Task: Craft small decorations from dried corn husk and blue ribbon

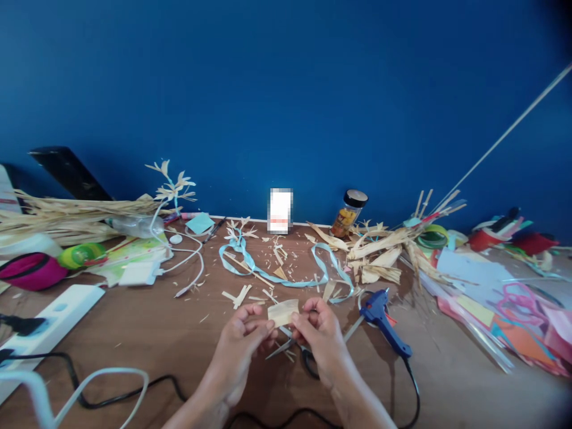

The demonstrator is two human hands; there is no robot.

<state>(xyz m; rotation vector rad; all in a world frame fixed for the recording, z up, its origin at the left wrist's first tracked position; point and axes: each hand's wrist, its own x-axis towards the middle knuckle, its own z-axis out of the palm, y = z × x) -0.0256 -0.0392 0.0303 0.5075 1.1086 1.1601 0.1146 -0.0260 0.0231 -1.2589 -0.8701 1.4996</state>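
Note:
Between my two hands is a small pale piece of dried husk (283,313), stretched flat and roughly rectangular. My left hand (245,336) pinches its left end between thumb and fingers. The right end is pinched the same way by my right hand (319,333). Below the husk, scissors (309,362) lie on the table, partly hidden by my right hand. A blue glue gun (382,319) rests to the right of that hand. Light blue ribbon (286,282) winds across the table beyond my hands, with husk scraps (241,296) around it.
A white power strip (58,316) and cables lie at left. Bundled dried husks (80,214) and a husk flower (174,187) are behind it. A black-lidded jar (348,214) stands by the blue wall. More husks (379,256) and coloured paper (522,336) spread over the right side.

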